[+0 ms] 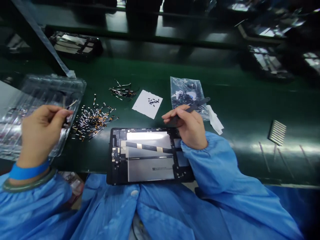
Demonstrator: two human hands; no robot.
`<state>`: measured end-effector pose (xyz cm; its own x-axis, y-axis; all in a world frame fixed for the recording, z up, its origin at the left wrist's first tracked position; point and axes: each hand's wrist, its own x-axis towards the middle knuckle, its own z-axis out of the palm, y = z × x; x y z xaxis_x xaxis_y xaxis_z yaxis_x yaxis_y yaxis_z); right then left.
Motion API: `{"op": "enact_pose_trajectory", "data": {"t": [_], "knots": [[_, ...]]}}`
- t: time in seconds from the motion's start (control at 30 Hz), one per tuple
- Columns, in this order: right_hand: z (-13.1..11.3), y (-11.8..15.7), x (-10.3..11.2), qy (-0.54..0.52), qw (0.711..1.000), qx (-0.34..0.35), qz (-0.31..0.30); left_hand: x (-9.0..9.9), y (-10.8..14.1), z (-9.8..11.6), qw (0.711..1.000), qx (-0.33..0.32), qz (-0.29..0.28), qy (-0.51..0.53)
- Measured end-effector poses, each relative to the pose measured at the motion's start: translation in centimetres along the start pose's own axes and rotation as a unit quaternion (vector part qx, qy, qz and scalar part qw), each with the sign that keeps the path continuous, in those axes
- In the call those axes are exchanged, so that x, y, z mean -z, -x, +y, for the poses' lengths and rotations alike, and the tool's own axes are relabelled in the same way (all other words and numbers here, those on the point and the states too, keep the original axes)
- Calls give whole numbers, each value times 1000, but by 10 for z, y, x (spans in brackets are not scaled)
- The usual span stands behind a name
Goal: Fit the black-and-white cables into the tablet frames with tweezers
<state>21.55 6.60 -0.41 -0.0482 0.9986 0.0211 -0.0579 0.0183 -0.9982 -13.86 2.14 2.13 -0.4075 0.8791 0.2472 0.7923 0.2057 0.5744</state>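
Note:
My left hand [45, 130] is closed in a pinch over the right side of a clear plastic tray [83, 88]. Between its thumb and forefinger is a thin cable [72, 103] with a pale end; the rest is blurred. My right hand [191, 128] is wrapped round slim black tweezers [200, 102], their rear end pointing up and right and their tips hardly visible by the fingers. Below it, a tablet with its back off [151, 169] lies at the table edge, battery and black ribbon cable exposed. The right forearm covers its right side.
Between tray and tablet lies a heap of small cables [93, 120], with a smaller bunch [123, 90] behind. White paper [143, 108] bears small black pieces. A clear bag [186, 91] of dark parts, a ridged block [278, 132] and other opened devices [75, 45] lie around.

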Motion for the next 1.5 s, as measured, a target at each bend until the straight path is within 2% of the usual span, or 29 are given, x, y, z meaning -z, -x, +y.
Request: {"op": "enact_pose_trajectory", "data": {"t": [0.1,0.17,0.27,0.37,0.43,0.57,0.73,0.77,0.83,0.9,0.97,1.0,1.07,1.13,1.2,1.3,1.37,1.43,1.5], "knots": [[-6,5,-1,46,996,59,-47,-7,9,19,997,-73,33,-10],[-11,9,-5,140,980,111,-92,-11,17,30,997,-80,15,13],[-17,13,-18,271,912,265,-158,-22,30,52,989,-41,-92,110],[-18,14,-36,331,837,392,-188,-35,43,72,964,-34,-179,193],[-15,14,-46,372,807,417,-192,-43,50,81,952,-35,-214,216],[-9,15,-54,437,769,431,-179,-50,59,90,938,-48,-262,222],[-6,19,-53,515,685,495,-141,-50,65,93,941,-66,-249,218],[-6,19,-52,512,688,497,-132,-51,65,93,939,-57,-251,229],[-9,17,-48,472,735,478,-91,-54,64,93,924,-7,-259,282],[-11,14,-43,409,799,440,-19,-56,62,92,888,76,-270,366],[-11,14,-38,365,838,406,12,-57,60,92,837,148,-289,440],[-11,15,-36,357,845,397,-8,-58,59,93,813,171,-305,466],[-8,18,-36,349,847,391,-87,-59,58,96,778,191,-342,491],[-7,21,-37,329,858,371,-135,-60,59,100,766,193,-355,500],[-11,21,-41,283,900,309,-119,-62,62,102,773,185,-351,495],[-19,15,-48,167,971,139,-100,-64,67,102,800,152,-347,465],[-22,9,-53,79,989,37,-121,-65,70,101,831,102,-344,425],[-22,6,-57,37,992,-7,-120,-66,71,100,882,26,-289,371],[-20,7,-59,68,994,14,-83,-66,72,99,931,-61,-174,314]]}}
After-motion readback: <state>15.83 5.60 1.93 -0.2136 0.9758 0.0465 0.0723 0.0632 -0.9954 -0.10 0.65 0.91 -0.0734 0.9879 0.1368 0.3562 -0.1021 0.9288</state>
